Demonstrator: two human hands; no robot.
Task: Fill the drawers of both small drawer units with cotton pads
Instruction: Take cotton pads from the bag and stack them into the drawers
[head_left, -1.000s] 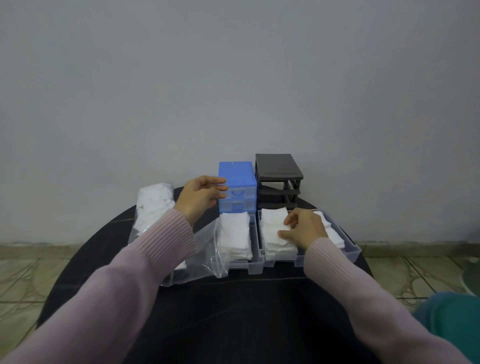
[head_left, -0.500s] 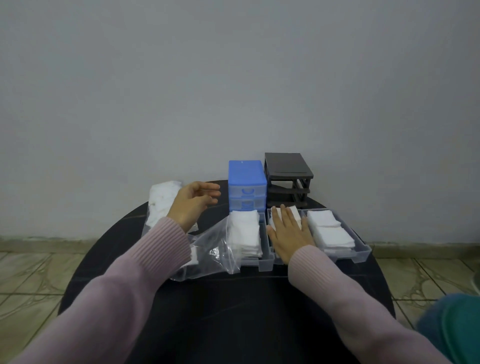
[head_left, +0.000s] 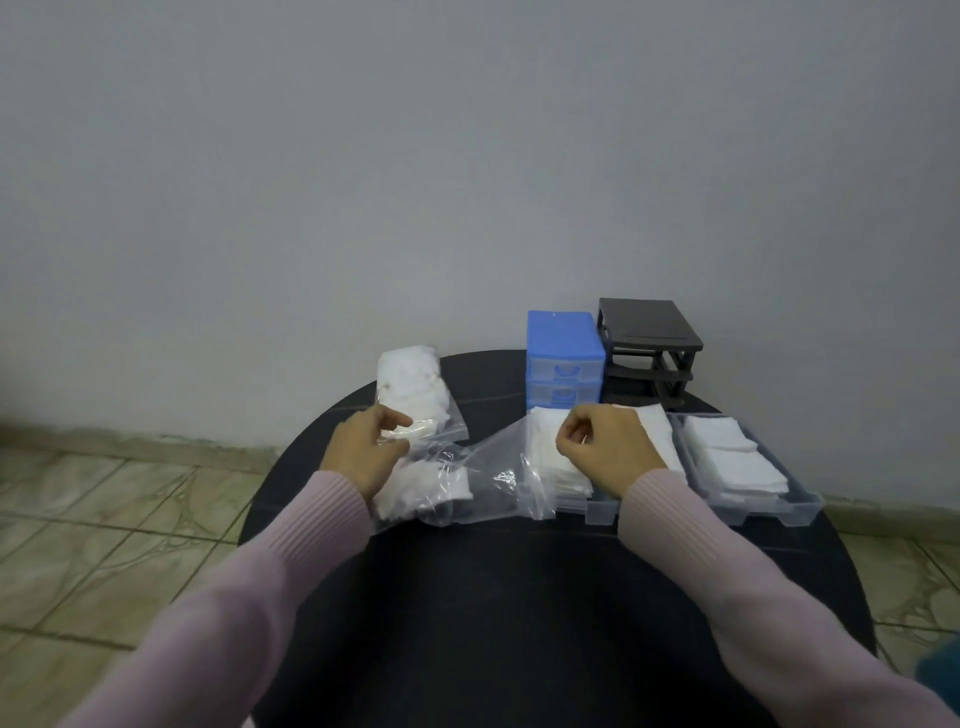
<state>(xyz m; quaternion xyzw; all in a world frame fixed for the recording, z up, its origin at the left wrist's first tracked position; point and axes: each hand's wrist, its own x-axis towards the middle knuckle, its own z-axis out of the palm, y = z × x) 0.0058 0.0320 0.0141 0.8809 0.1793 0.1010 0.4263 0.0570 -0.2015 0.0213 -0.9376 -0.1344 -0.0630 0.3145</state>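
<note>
The blue drawer unit (head_left: 565, 358) and the black drawer unit (head_left: 649, 345) stand at the table's far edge; the black frame's slots look empty. Clear drawers packed with white cotton pads lie in front: one drawer (head_left: 558, 467) partly under a plastic bag, another drawer (head_left: 748, 467) at the right. My left hand (head_left: 363, 449) pinches plastic at the near bag of pads (head_left: 447, 483). My right hand (head_left: 608, 452) hovers over the pads between the drawers, fingers curled, beside the bag's open edge; I see nothing held in it.
A second bag of cotton pads (head_left: 413, 387) lies at the far left of the round black table (head_left: 493, 597). A grey wall rises right behind the units. Tiled floor surrounds the table.
My right hand lifted off the pads it was pressing flat and curled its fingers. My left hand dropped from near the blue unit down to the bags. The camera view shifted left.
</note>
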